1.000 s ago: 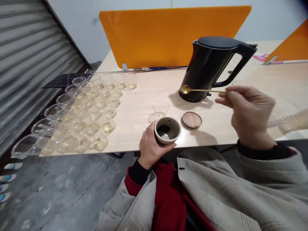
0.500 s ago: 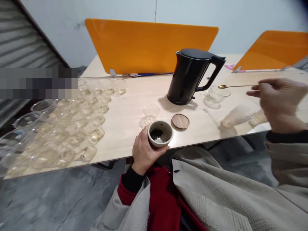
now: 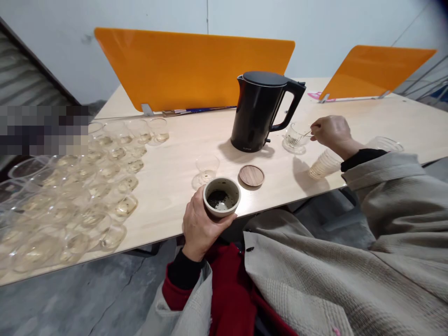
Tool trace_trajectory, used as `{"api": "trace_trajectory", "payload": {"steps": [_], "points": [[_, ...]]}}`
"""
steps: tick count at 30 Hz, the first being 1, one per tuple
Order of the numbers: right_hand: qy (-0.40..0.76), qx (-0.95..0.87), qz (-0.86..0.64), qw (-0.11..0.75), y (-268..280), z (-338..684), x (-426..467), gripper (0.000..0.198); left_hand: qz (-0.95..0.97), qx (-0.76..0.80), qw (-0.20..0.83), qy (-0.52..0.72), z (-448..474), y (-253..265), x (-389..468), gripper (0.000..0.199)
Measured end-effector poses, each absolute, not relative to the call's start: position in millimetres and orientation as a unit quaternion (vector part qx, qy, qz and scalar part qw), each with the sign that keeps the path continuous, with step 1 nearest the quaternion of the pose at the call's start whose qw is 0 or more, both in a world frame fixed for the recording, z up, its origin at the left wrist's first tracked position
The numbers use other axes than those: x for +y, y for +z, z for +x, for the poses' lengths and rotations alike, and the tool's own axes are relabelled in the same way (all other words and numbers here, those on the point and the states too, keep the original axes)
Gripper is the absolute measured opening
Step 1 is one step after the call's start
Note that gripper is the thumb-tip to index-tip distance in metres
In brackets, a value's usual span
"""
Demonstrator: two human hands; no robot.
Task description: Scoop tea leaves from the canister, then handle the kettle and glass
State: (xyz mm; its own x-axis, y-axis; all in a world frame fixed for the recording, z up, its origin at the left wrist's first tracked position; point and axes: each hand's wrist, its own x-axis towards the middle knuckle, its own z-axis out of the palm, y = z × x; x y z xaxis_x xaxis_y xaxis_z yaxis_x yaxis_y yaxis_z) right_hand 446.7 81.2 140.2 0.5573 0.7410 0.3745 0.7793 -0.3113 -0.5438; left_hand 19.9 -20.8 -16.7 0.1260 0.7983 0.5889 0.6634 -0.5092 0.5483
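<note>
My left hand (image 3: 200, 226) is wrapped round a small pale ceramic cup (image 3: 231, 189), tilted so that dark loose tea leaves show inside. Pinched in my right hand (image 3: 331, 130) is a thin spoon (image 3: 307, 134), its bowl end down in a clear glass cup (image 3: 293, 145). Just behind the ceramic cup stands a clear plastic cup (image 3: 207, 165) with a little in its bottom. A round wooden lid (image 3: 251, 176) lies flat on the table beside it. The black electric kettle (image 3: 255, 114) stands between my hands, towards the back.
Many clear plastic cups (image 3: 105, 172) holding pale liquid crowd the left of the table (image 3: 168, 186). Nested plastic cups (image 3: 321, 167) lie under my right forearm. Orange dividers (image 3: 196, 70) stand along the back.
My right hand has moved left and the spoon has gone from above the glass cup down into it. The view has shifted a little to the right; my left hand still holds the ceramic cup.
</note>
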Motion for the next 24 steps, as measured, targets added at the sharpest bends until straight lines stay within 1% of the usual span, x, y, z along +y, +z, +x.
{"api": "trace_trajectory", "payload": {"steps": [3,4,6,8,10,11,12,13,15,17,18,19,21,24], "points": [[-0.023,-0.435,-0.868,0.239,140,449,82,0.039,0.747,0.488,0.078,0.444,20,-17,-21,0.105],[-0.036,-0.436,-0.87,0.228,140,450,79,0.034,0.747,0.488,0.08,0.445,19,-18,-21,0.105],[-0.079,-0.45,-0.853,0.252,141,447,69,0.023,0.743,0.489,0.084,0.449,19,-18,-21,0.105],[-0.114,-0.477,-0.815,0.309,139,435,52,0.024,0.739,0.492,0.087,0.452,20,-19,-21,0.104],[-0.099,-0.53,-0.766,0.349,132,412,31,0.023,0.737,0.493,0.09,0.454,20,-19,-20,0.105],[-0.068,-0.578,-0.74,0.337,125,398,21,0.026,0.737,0.492,0.092,0.455,20,-19,-20,0.106],[-0.034,-0.625,-0.716,0.31,117,381,13,0.032,0.738,0.49,0.094,0.454,20,-19,-20,0.107],[0.0,-0.676,-0.685,0.273,107,365,7,0.04,0.739,0.489,0.097,0.453,20,-18,-21,0.107],[0.046,-0.76,-0.616,0.201,85,335,2,0.063,0.74,0.491,0.101,0.448,19,-17,-21,0.106],[0.058,-0.807,-0.571,0.139,62,313,7,0.076,0.741,0.495,0.103,0.442,19,-16,-21,0.105],[0.056,-0.819,-0.559,0.118,52,307,11,0.077,0.742,0.494,0.102,0.441,19,-15,-22,0.105],[0.053,-0.825,-0.553,0.107,42,303,16,0.077,0.744,0.492,0.098,0.441,19,-15,-22,0.106],[0.046,-0.827,-0.547,0.119,28,302,26,0.073,0.748,0.487,0.091,0.442,19,-15,-22,0.107],[0.056,-0.815,-0.544,0.194,23,304,28,0.07,0.75,0.484,0.082,0.444,19,-16,-22,0.109]]}}
